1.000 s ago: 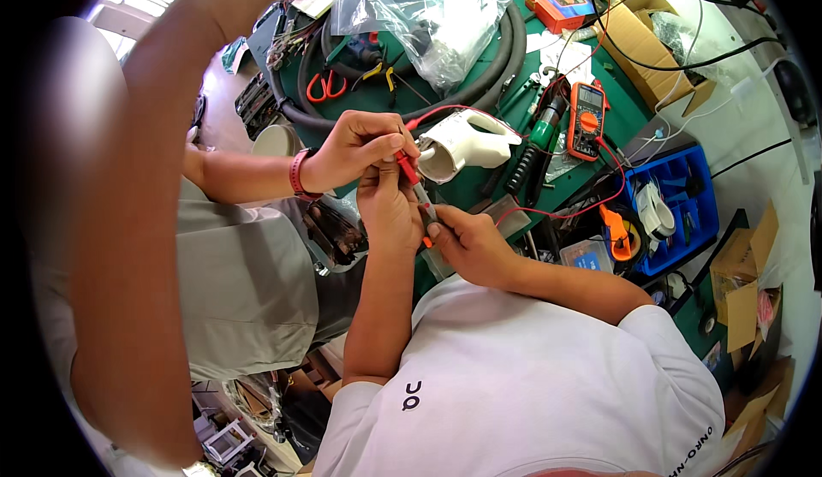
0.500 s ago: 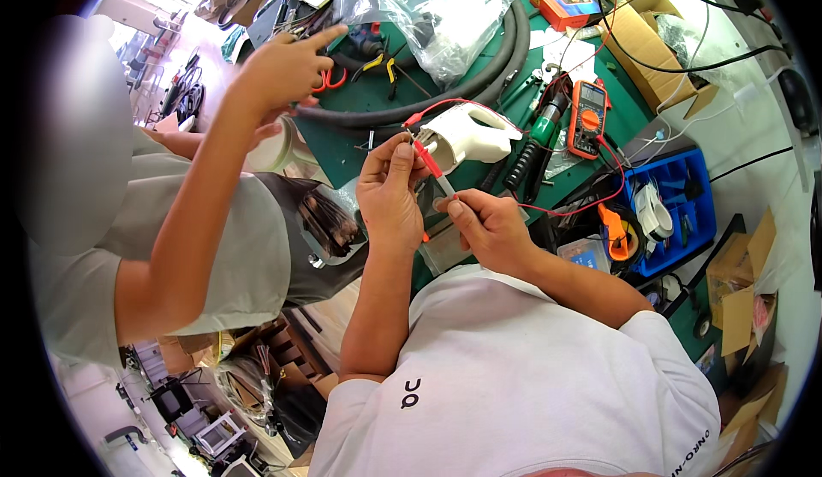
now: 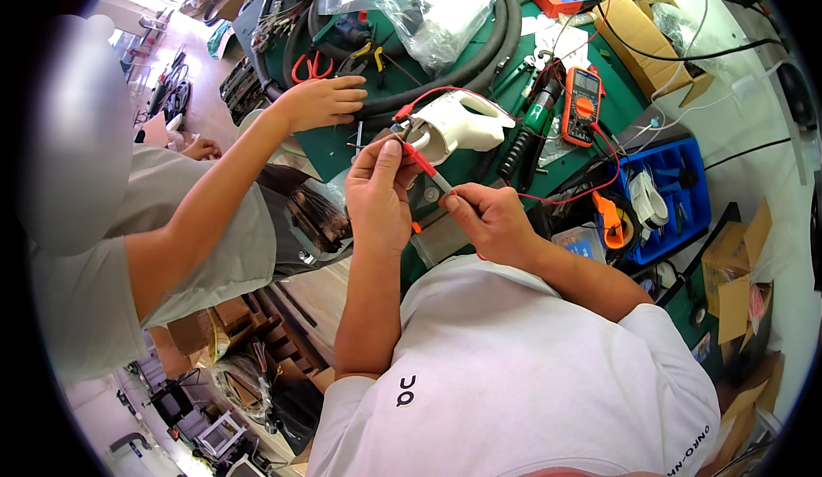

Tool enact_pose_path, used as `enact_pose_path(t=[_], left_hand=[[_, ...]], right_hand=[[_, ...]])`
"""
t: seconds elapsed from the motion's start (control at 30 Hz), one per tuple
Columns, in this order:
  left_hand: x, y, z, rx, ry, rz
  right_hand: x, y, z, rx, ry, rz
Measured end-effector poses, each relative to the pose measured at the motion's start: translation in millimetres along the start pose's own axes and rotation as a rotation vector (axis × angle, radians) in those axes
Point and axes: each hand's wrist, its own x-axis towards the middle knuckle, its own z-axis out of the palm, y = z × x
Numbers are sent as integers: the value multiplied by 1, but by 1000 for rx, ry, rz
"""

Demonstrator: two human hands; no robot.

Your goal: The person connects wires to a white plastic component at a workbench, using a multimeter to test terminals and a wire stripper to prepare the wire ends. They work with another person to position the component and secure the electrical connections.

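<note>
My right hand (image 3: pixel 498 227) pinches the grey rear end of a red test probe (image 3: pixel 421 160). The probe slants up and left to my left hand (image 3: pixel 377 199). There, my left thumb and fingertips are closed around something small at the probe's front end; what it is does not show clearly. Just beyond my left fingers is a white gun-shaped plastic housing (image 3: pixel 467 132), its round opening toward them. A second red lead end (image 3: pixel 402 112) lies at that opening. Farther right rests an orange multimeter (image 3: pixel 582 107), with a red wire running from it toward my right hand.
A co-worker's hand (image 3: pixel 324 103) reaches over the green table (image 3: pixel 321 152) from the left. Behind the housing lie a coiled black cable (image 3: pixel 512 36), a clear plastic bag (image 3: pixel 437 23) and red-handled scissors (image 3: pixel 312 68). A blue divided bin (image 3: pixel 698 211) stands at right.
The co-worker's raised hand has come down and right, near my left hand, fingers stretched out. My hands keep the same hold on the probe. The whole view has shifted slightly.
</note>
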Motion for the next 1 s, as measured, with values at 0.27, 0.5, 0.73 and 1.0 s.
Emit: enact_pose_path(t=[0.27, 0.5, 0.73, 1.0], left_hand=[[6, -9, -8, 75, 33, -20], [5, -6, -24, 0, -38, -82], [13, -1, -34, 60, -40, -101], [23, 4, -53, 94, -82, -102]], right_hand=[[-2, 16, 1, -117, 44, -125], [-26, 52, -23, -208, 141, -262], [-90, 176, -115, -178, 796, 411], [-142, 205, -178, 33, 1088, 717]])
